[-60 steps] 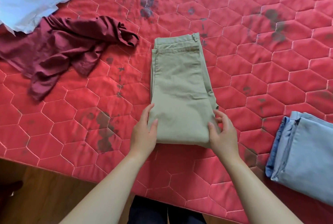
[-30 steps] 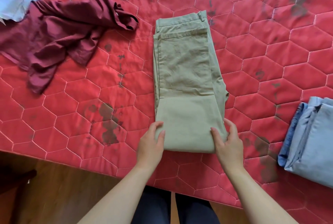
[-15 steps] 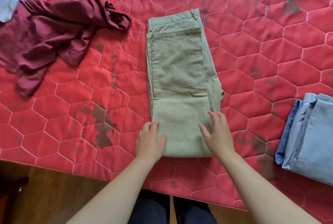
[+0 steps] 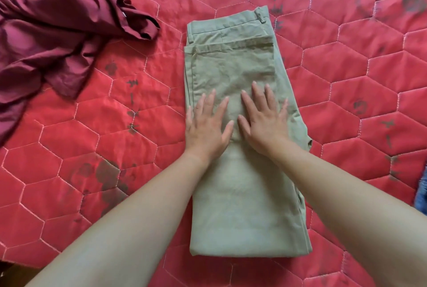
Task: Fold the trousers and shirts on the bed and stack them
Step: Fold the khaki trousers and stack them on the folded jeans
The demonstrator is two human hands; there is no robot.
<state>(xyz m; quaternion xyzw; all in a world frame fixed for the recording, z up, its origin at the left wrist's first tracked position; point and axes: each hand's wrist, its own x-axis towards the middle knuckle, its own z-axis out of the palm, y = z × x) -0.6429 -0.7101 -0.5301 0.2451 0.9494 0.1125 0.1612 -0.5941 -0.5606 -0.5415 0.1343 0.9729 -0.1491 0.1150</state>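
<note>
Khaki trousers (image 4: 233,62) are lying folded lengthwise on the red quilted bedspread (image 4: 346,78). Left hand (image 4: 206,122) and right hand (image 4: 265,122) are pressing flat on them, fingers spread, gripping nothing. A crumpled maroon shirt (image 4: 57,39) is lying apart on the left; blue fabric (image 4: 421,192) is peeking in at the right edge.

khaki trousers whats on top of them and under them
Left hand and right hand lie flat on the khaki trousers. The red quilt shows all round; anything beneath them is hidden.
</note>
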